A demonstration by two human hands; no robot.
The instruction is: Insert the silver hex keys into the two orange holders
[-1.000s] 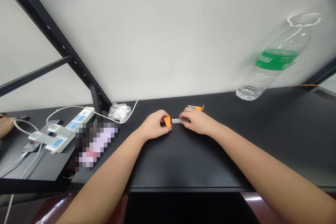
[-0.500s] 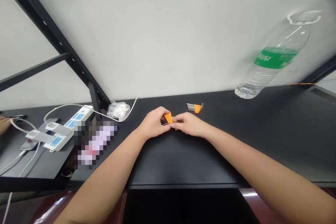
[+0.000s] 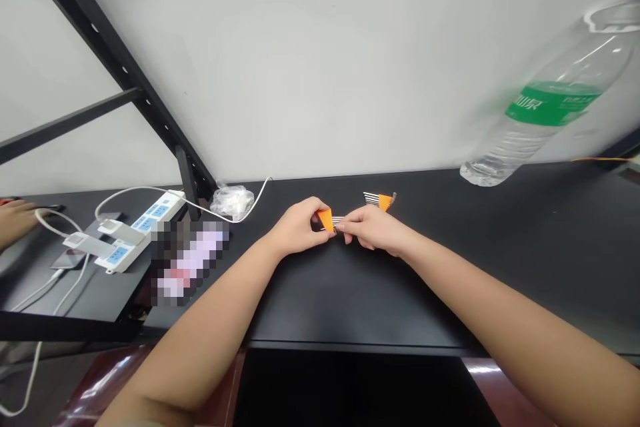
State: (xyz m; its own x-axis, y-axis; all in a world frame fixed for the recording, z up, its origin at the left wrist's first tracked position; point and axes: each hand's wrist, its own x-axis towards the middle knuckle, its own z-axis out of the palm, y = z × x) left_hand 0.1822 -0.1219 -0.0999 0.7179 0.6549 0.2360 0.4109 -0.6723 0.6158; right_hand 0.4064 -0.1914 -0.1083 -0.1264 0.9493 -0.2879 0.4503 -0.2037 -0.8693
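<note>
Over the black table, my left hand (image 3: 300, 227) is closed round the orange holder (image 3: 326, 219) of a hex key set. Thin metal keys (image 3: 338, 219) stick out of its right side. At those keys, the thumb and fingers of my right hand (image 3: 373, 227) are pinched together; how many keys they grip is hidden. A second hex key set with an orange holder (image 3: 385, 201) lies just behind my right hand, its straight keys pointing left and short bent ends at the right.
A large clear bottle (image 3: 555, 104) with a green label stands at the back right by the wall. On the left are a power strip (image 3: 145, 223) with chargers and white cables, a crumpled plastic bag (image 3: 233, 202) and another person's hand (image 3: 17, 219).
My right hand has shifted slightly right, away from the orange holder, and more of the keys shows between the hands. The view has turned a little; the second set stays lying there.
</note>
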